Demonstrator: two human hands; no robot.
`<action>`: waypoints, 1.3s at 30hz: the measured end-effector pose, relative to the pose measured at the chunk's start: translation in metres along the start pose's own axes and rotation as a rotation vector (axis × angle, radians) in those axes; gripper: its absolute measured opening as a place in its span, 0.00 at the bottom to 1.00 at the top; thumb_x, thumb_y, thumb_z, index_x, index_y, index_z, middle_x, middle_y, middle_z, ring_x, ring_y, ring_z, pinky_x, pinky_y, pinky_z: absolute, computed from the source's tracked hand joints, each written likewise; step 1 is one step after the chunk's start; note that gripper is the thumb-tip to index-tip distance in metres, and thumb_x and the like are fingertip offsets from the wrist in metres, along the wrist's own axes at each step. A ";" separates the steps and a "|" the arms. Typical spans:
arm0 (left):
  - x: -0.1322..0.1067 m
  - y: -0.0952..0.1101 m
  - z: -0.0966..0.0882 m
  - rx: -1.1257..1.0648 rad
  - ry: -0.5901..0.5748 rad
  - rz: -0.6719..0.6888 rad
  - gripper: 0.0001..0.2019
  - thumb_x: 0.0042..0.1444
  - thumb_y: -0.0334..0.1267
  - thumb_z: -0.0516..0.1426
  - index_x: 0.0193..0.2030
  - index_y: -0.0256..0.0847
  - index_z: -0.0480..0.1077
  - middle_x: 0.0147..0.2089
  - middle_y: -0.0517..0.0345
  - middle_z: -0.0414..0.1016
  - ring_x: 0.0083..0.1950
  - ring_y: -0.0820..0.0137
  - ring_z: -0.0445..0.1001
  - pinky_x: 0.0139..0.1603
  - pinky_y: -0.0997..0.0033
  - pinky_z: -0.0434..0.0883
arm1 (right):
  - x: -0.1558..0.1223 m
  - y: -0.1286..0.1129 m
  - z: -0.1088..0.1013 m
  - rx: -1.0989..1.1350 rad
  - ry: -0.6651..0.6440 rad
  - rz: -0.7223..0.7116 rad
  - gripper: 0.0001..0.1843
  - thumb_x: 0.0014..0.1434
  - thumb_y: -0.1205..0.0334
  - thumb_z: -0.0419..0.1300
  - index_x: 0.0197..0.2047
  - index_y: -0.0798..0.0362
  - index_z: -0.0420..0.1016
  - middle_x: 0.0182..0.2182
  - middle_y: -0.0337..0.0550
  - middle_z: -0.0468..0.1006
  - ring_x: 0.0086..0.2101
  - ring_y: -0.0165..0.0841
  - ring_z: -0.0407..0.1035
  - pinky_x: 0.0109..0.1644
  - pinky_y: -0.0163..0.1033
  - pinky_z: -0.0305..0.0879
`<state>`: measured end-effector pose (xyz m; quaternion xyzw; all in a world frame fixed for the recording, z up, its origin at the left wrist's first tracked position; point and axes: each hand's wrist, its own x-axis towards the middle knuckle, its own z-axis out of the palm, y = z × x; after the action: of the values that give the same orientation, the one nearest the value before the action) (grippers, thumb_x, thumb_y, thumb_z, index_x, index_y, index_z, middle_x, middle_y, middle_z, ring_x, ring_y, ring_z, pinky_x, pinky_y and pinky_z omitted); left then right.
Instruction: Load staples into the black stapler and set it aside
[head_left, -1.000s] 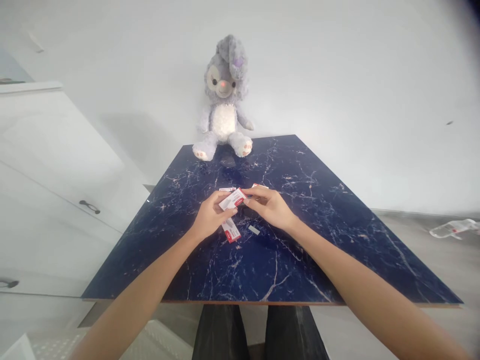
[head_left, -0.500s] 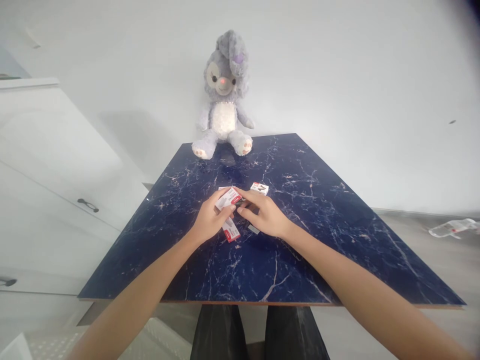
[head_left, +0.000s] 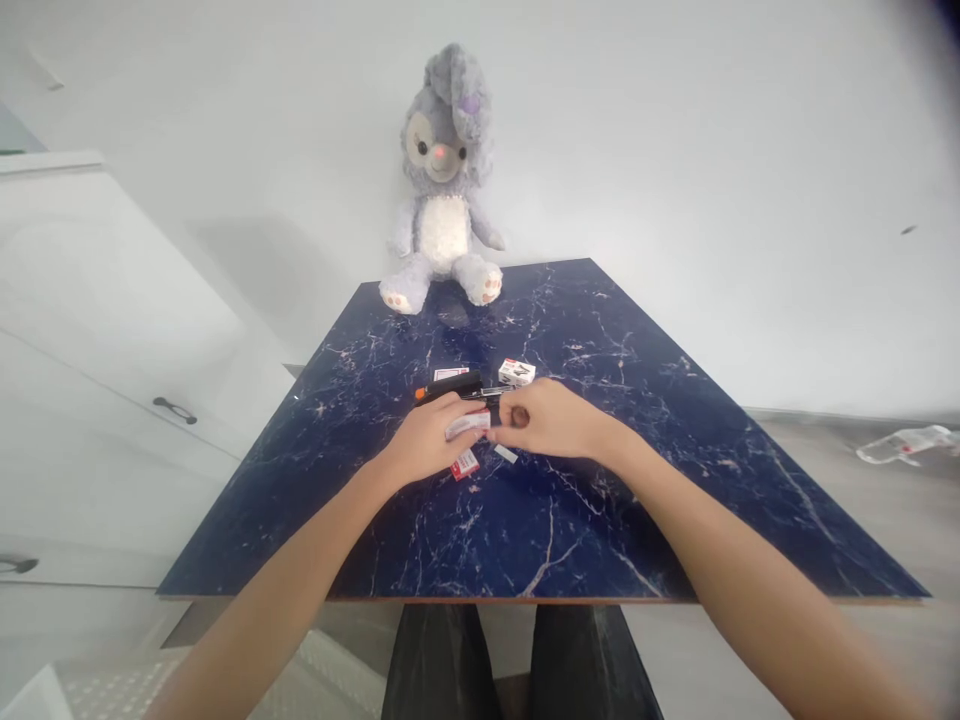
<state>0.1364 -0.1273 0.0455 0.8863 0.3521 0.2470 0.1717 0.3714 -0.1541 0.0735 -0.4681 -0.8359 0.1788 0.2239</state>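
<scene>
My left hand (head_left: 429, 440) is closed around a small white-and-red box (head_left: 469, 424), thumb on the near side and fingers on the far side. At the right end of that box, my right hand (head_left: 551, 420) pinches with thumb and curled fingers; its fingertips partly hide what they grip. Just beyond both hands lies a black stapler-like tool (head_left: 454, 384) with an orange tip and a metal part. Another red-and-white box (head_left: 464, 464) rests below the left hand. Beside it is a small pale strip (head_left: 505, 454).
A white box (head_left: 517, 372) with a dark picture stands beyond my right hand. A flat red-edged white item (head_left: 451, 373) lies behind the black tool. The grey plush rabbit (head_left: 444, 180) sits at the back of the blue marbled table (head_left: 600, 510). White cabinets (head_left: 97, 400) stand at left.
My hands have lowered and turned the box, which now lies flatter between them. The right hand has shifted slightly right. The black tool beyond them has come into view.
</scene>
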 end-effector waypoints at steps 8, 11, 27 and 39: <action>0.001 -0.004 -0.001 -0.103 0.006 -0.053 0.15 0.65 0.42 0.56 0.56 0.45 0.74 0.46 0.54 0.77 0.30 0.72 0.72 0.32 0.71 0.69 | 0.001 0.019 0.004 -0.022 -0.222 0.030 0.06 0.52 0.61 0.66 0.24 0.49 0.76 0.21 0.34 0.78 0.22 0.29 0.68 0.28 0.36 0.57; 0.002 -0.005 0.000 -0.107 0.050 -0.020 0.12 0.66 0.41 0.55 0.49 0.43 0.77 0.48 0.52 0.78 0.38 0.68 0.76 0.38 0.69 0.71 | 0.003 0.028 -0.001 -0.009 -0.199 0.070 0.03 0.50 0.62 0.66 0.26 0.49 0.77 0.23 0.34 0.79 0.23 0.30 0.70 0.29 0.35 0.59; -0.002 -0.003 0.015 -0.105 -0.057 0.056 0.19 0.63 0.42 0.58 0.61 0.48 0.73 0.55 0.48 0.78 0.55 0.57 0.75 0.56 0.54 0.72 | 0.011 0.060 0.004 -0.198 0.039 -0.011 0.08 0.59 0.63 0.61 0.36 0.47 0.84 0.37 0.41 0.84 0.37 0.36 0.75 0.42 0.37 0.65; 0.006 -0.033 -0.021 0.067 0.293 -0.150 0.25 0.54 0.38 0.65 0.60 0.46 0.72 0.59 0.48 0.75 0.60 0.50 0.70 0.64 0.44 0.65 | 0.006 0.052 -0.009 0.134 0.005 0.042 0.07 0.58 0.58 0.64 0.36 0.45 0.85 0.33 0.35 0.84 0.31 0.33 0.75 0.39 0.37 0.68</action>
<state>0.1109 -0.0976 0.0489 0.8173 0.4465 0.3482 0.1066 0.4095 -0.1219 0.0556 -0.4698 -0.8116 0.2377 0.2530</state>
